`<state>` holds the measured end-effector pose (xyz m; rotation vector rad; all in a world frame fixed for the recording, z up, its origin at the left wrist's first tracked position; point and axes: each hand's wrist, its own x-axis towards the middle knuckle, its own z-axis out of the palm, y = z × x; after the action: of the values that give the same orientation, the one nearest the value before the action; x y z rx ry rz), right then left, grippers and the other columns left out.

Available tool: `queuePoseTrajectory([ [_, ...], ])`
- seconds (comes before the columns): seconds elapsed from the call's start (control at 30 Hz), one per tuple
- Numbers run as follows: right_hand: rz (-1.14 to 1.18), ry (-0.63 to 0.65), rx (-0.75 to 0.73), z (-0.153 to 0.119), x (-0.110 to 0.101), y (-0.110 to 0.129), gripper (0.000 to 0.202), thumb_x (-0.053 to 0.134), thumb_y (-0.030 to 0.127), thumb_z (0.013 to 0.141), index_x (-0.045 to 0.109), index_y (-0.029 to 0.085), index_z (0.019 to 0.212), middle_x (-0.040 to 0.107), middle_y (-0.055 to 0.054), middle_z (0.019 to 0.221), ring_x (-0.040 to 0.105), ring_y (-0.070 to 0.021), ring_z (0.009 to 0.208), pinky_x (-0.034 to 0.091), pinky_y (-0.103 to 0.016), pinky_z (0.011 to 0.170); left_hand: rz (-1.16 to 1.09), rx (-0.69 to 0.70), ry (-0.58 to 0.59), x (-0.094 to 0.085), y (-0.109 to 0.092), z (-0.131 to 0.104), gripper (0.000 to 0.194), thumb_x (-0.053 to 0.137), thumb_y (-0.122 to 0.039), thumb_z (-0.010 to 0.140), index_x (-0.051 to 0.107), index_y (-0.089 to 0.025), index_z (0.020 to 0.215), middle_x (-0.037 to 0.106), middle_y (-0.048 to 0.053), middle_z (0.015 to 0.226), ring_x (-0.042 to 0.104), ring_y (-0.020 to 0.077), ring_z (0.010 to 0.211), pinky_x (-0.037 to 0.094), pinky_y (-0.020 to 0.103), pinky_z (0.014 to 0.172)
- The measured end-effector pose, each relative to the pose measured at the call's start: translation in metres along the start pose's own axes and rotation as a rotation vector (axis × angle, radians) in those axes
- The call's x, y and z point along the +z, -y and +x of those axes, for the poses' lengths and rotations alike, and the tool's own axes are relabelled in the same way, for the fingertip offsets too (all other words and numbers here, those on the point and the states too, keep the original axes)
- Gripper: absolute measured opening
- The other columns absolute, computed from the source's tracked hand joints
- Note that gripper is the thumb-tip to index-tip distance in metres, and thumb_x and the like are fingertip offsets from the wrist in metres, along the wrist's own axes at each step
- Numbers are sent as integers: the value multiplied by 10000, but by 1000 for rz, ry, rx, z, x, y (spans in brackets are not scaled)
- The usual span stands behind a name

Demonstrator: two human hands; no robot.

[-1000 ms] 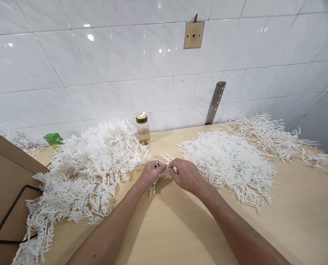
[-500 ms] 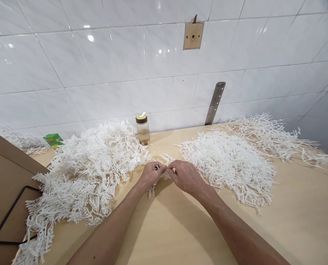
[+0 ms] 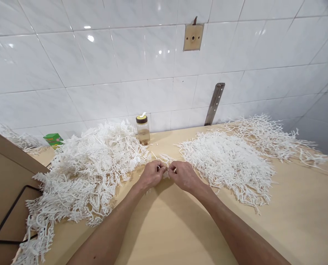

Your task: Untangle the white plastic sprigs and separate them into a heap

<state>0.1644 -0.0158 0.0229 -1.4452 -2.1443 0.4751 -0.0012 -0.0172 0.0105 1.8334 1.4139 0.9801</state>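
My left hand [image 3: 152,174] and my right hand [image 3: 184,176] are close together above the table, thumbs and forefingers pinched. Between and just beneath the fingertips shows a small white branching plastic-looking sprig [image 3: 166,173], mostly hidden, and both hands appear to grip it. To the left rises a large heap of white feathery sprigs [image 3: 97,165]. On the right lies a flatter pile of similar white sprigs [image 3: 227,162]. A few loose white pieces [image 3: 164,157] rest on the table just beyond my hands.
A clear jar with a dark-rimmed yellow lid [image 3: 143,130] stands near the tiled wall. Thin white stems [image 3: 274,136] spread at the back right. A green box [image 3: 53,140], a brown board [image 3: 9,191] and a black wire frame [image 3: 8,217] are at the left. A metal bracket [image 3: 215,103] leans on the wall.
My hands stay nearly in place, with the fingers shifting slightly. The white sprig end that hung below my left hand is now mostly out of sight.
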Motion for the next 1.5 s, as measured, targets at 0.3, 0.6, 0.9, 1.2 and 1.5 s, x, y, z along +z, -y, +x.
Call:
queuePoseTrajectory([
  [0.3,314,23,208,1,2,-2,229,510,339,836,660,186,754,660,11,601,591,-127,415,445,-241,531,-6,97,-145,8,8,-2,138,575,-246,812,616,-175,701,616,6,692,552,142,677,420,260,653],
  [0.6,332,7,205,2,12,-5,206,517,314,822,657,192,735,654,10,570,596,-138,437,456,-244,541,237,256,-223,21,12,-7,203,453,-190,906,620,-189,791,619,42,784,563,166,739,425,295,704],
  [0.9,-31,-127,-53,-1,20,-1,156,486,173,883,621,169,805,681,-58,825,609,-173,748,400,-262,665,238,46,-131,21,9,-7,156,422,-243,916,515,-217,793,579,22,702,506,177,639,322,289,603],
  [1.2,-127,-55,49,1,23,7,128,457,148,893,565,163,825,640,-71,837,565,-161,718,329,-254,604,302,45,-34,14,4,-8,67,485,-211,855,491,-224,789,587,36,714,520,201,654,296,294,605],
  [1.5,-144,-267,176,12,0,-24,147,431,177,884,559,169,812,629,-80,782,543,-184,695,338,-286,649,114,66,-82,15,3,-8,151,429,-232,893,537,-200,794,567,12,696,506,166,647,355,278,632],
])
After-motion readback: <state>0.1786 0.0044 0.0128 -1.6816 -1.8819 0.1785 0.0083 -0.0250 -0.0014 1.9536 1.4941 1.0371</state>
